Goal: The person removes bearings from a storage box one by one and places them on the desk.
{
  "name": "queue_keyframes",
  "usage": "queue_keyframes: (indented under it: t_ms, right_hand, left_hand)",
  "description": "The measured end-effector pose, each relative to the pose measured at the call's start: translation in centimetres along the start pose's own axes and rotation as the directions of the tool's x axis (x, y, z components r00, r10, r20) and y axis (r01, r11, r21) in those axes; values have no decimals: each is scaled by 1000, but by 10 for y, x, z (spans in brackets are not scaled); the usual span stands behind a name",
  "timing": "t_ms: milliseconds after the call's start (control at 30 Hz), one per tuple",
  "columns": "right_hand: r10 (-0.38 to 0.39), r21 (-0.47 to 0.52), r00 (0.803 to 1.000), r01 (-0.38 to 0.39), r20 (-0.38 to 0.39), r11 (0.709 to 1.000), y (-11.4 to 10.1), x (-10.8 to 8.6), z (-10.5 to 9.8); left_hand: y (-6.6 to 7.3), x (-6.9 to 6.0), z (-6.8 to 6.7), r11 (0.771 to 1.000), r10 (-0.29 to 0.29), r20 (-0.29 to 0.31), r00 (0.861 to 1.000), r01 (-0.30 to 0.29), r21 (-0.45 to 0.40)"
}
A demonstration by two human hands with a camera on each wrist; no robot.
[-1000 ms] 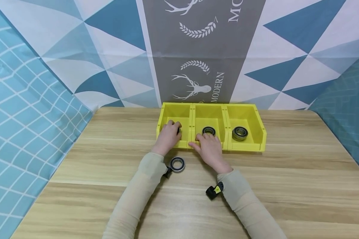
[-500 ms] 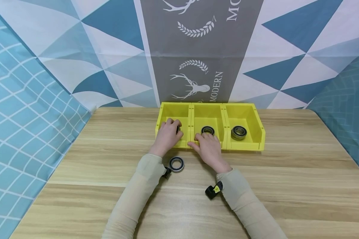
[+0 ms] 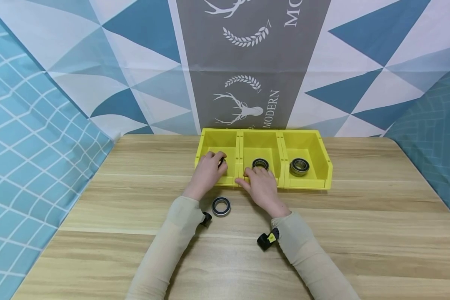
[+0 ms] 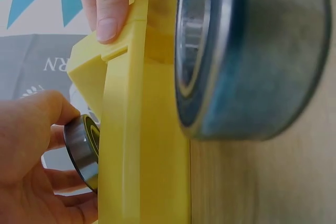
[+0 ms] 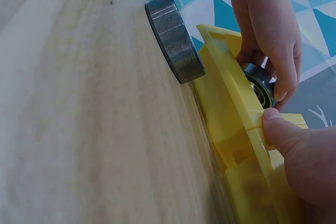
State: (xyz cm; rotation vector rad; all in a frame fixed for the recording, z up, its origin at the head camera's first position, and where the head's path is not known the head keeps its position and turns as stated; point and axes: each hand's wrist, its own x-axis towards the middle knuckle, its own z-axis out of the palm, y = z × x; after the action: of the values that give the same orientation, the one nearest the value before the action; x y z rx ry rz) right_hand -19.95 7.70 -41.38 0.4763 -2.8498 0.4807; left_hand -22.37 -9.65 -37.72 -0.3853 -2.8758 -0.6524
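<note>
My left hand (image 3: 207, 171) reaches into the left compartment of a row of yellow bins (image 3: 310, 183) and pinches a ball bearing (image 4: 83, 149) between thumb and fingers. That bearing is tilted up on edge, partly hidden by the hand in the head view. My right hand (image 3: 264, 187) rests on the front lip of the middle bin, its thumb (image 5: 278, 124) lying on the rim beside the divider; the other fingertips are hard to see. Just behind those fingers a bearing (image 3: 260, 160) lies flat in the middle bin. Another bearing (image 3: 221, 214) lies on the table between my forearms.
The right bin holds a bearing (image 3: 299, 172), which looks thicker than a single ring. The bins stand near the back of the wooden table (image 3: 378, 229), before a patterned cloth backdrop (image 3: 165, 96). Blue tiled cloth (image 3: 30, 166) hangs at the left.
My left hand has shifted slightly left and toward me, still holding the bearing, which now shows more tilted. The right hand stays on the middle bin's lip.
</note>
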Motion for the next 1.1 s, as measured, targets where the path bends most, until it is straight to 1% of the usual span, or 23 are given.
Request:
queue_keyframes:
  t_ms: [100,233,600,867,1100]
  right_hand:
    - [1,4,1000,-1,5,1000,0,0,0]
    - [0,1,1000,0,3,1000,1,0,0]
    - [-5,1,1000,5,-3,1000,1,0,-1]
    - [-7,3,1000,7,-13,1000,1,1,1]
    - [-6,1,1000,6,-2,1000,1,0,1]
  left_hand:
    - [-1,-1,-1,1000,3,3,1000,-3,-6]
    - [-2,-3,-1,1000,15,-1,1000,-15,6]
    - [-2,-8,-3,996,89,-32,995,-88,29]
    - [-4,-11,-5,995,101,-10,995,-101,14]
    - [-5,-16,-9,988,148,-3,989,-148,44]
